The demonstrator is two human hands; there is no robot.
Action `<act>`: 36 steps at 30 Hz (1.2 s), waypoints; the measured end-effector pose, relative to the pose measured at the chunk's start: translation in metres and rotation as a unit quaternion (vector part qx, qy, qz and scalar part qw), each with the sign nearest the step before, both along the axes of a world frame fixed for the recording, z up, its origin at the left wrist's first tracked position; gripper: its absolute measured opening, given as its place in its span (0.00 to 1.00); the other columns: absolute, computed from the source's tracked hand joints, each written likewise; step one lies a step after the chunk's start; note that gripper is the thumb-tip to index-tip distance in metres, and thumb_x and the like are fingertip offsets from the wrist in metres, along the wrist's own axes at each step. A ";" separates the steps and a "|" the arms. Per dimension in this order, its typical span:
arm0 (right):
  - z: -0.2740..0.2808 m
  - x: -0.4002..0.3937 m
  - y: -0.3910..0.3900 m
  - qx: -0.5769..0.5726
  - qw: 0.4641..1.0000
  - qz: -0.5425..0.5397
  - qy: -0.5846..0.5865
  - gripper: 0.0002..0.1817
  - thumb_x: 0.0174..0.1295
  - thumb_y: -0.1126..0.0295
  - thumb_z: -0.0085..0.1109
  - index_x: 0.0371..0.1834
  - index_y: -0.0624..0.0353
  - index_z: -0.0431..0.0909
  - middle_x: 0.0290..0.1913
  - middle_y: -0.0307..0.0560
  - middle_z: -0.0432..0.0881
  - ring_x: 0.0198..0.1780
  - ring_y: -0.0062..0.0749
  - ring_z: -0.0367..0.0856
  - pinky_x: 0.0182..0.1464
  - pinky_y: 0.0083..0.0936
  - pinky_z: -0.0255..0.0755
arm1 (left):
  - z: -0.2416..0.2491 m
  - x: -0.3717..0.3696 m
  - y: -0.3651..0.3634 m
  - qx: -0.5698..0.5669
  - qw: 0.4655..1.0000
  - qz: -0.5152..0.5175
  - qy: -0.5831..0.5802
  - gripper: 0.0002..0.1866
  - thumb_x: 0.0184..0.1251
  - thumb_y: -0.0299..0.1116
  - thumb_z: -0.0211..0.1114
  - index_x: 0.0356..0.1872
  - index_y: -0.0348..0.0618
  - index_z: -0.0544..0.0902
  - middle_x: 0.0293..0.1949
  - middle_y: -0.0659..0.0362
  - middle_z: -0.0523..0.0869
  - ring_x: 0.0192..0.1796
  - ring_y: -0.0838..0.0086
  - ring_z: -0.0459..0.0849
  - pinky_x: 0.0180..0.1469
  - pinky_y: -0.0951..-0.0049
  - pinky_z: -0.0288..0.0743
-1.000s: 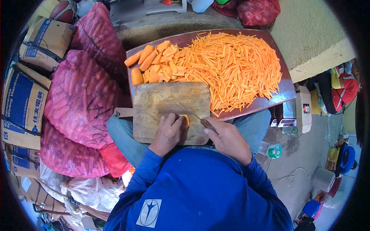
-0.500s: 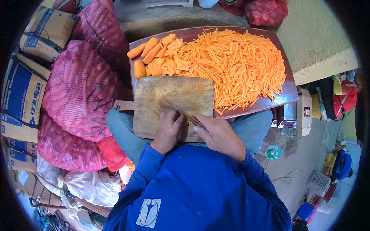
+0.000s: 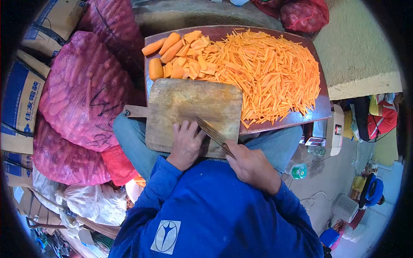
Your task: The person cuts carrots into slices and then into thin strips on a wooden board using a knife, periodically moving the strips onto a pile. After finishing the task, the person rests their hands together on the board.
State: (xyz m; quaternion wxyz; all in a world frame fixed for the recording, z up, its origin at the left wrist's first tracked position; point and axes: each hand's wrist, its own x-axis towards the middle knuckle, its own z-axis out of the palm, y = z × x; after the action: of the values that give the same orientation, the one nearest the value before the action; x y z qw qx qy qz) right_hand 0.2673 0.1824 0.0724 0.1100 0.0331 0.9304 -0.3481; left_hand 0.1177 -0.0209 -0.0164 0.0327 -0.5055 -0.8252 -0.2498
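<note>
On the worn wooden cutting board (image 3: pixel 167 99) across my lap, my left hand (image 3: pixel 187 144) lies palm down with its fingers a little apart. No carrot piece shows under it. My right hand (image 3: pixel 254 165) is closed around the handle of a knife (image 3: pixel 211 132), its dark blade slanting up and left over the board, the tip near my left fingertips. Beyond the board, a large heap of carrot sticks (image 3: pixel 275 73) covers the dark red tabletop (image 3: pixel 320 105). Peeled carrots (image 3: pixel 170 43) and thicker carrot slices (image 3: pixel 185 64) lie at the heap's left.
Pink mesh sacks (image 3: pixel 81 90) stand close on my left, with cardboard boxes (image 3: pixel 23 99) behind them. A concrete ledge (image 3: pixel 361 47) is at the far right. On the floor to my right lies a green-labelled bottle (image 3: pixel 298 171), and a grey basket (image 3: pixel 345 206) stands farther off.
The knife and my right hand have moved right and slightly down, away from my left hand. My left fingers have uncurled and stretched forward. The view has shifted a little.
</note>
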 end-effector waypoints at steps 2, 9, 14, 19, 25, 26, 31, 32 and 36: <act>-0.005 -0.016 -0.002 -0.024 0.999 0.009 -0.036 0.25 0.78 0.65 0.63 0.73 0.63 0.73 0.50 0.68 0.89 0.50 0.69 0.89 0.48 0.57 0.83 | 0.000 0.000 0.000 -0.001 1.000 0.020 0.001 0.19 0.54 0.31 0.76 0.49 0.43 0.90 0.47 0.51 0.81 0.52 0.53 0.79 0.55 0.51 0.67; 0.010 -0.009 -0.002 -0.009 1.000 0.020 -0.018 0.24 0.79 0.65 0.62 0.72 0.64 0.71 0.50 0.71 0.89 0.50 0.70 0.88 0.48 0.57 0.83 | -0.002 -0.001 0.000 0.040 0.998 0.035 -0.030 0.21 0.57 0.32 0.76 0.55 0.49 0.91 0.48 0.53 0.81 0.52 0.55 0.78 0.55 0.51 0.66; 0.000 -0.023 -0.009 -0.006 1.000 0.003 -0.026 0.23 0.78 0.65 0.62 0.70 0.64 0.72 0.49 0.70 0.89 0.50 0.70 0.89 0.47 0.58 0.82 | -0.004 0.002 -0.003 0.038 0.998 0.035 -0.040 0.19 0.60 0.32 0.76 0.54 0.48 0.91 0.47 0.53 0.81 0.52 0.55 0.79 0.56 0.50 0.66; 0.012 -0.010 -0.008 0.022 0.997 0.028 0.063 0.21 0.80 0.64 0.61 0.67 0.64 0.70 0.40 0.65 0.89 0.39 0.66 0.90 0.39 0.56 0.83 | -0.006 -0.001 -0.006 0.064 0.997 0.030 -0.042 0.20 0.57 0.29 0.77 0.53 0.45 0.91 0.47 0.53 0.82 0.51 0.55 0.79 0.56 0.50 0.66; -0.011 -0.033 -0.014 0.017 0.997 0.042 0.065 0.22 0.80 0.63 0.61 0.69 0.64 0.71 0.38 0.62 0.89 0.37 0.62 0.91 0.36 0.54 0.84 | -0.003 0.000 -0.002 0.093 0.995 0.036 -0.023 0.21 0.52 0.27 0.77 0.51 0.43 0.90 0.46 0.54 0.83 0.51 0.55 0.80 0.56 0.50 0.66; -0.007 -0.031 -0.013 0.016 0.997 0.039 0.070 0.22 0.80 0.63 0.61 0.69 0.64 0.71 0.38 0.62 0.89 0.37 0.62 0.91 0.36 0.54 0.84 | -0.004 -0.003 -0.003 0.092 0.995 0.033 -0.018 0.21 0.52 0.27 0.77 0.51 0.43 0.90 0.46 0.54 0.83 0.51 0.55 0.80 0.56 0.50 0.66; -0.005 -0.009 -0.011 0.032 0.998 0.023 0.055 0.23 0.80 0.63 0.61 0.70 0.64 0.72 0.36 0.61 0.88 0.37 0.61 0.91 0.37 0.52 0.83 | -0.007 0.000 -0.007 0.061 0.996 0.036 -0.044 0.21 0.51 0.26 0.76 0.50 0.42 0.90 0.47 0.54 0.84 0.50 0.55 0.80 0.57 0.50 0.66; -0.009 -0.014 -0.011 0.034 0.998 0.023 0.054 0.23 0.80 0.63 0.61 0.70 0.64 0.72 0.36 0.61 0.88 0.37 0.61 0.91 0.37 0.52 0.83 | -0.007 0.000 -0.006 0.063 0.996 0.036 -0.045 0.21 0.51 0.26 0.76 0.50 0.42 0.90 0.47 0.54 0.84 0.50 0.55 0.80 0.57 0.50 0.66; -0.001 -0.029 -0.012 0.018 0.998 0.037 0.053 0.23 0.80 0.63 0.61 0.71 0.64 0.72 0.38 0.62 0.89 0.38 0.60 0.91 0.37 0.53 0.83 | -0.005 0.002 -0.001 0.107 0.993 0.040 -0.028 0.20 0.52 0.26 0.76 0.50 0.42 0.90 0.47 0.54 0.83 0.49 0.55 0.80 0.57 0.50 0.66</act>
State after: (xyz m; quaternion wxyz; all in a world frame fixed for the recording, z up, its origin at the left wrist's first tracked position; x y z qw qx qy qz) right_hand 0.2383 0.1699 0.0713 0.0730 -0.0182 0.9414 -0.3287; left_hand 0.1199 -0.0218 -0.0215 0.0736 -0.4582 -0.8139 -0.3495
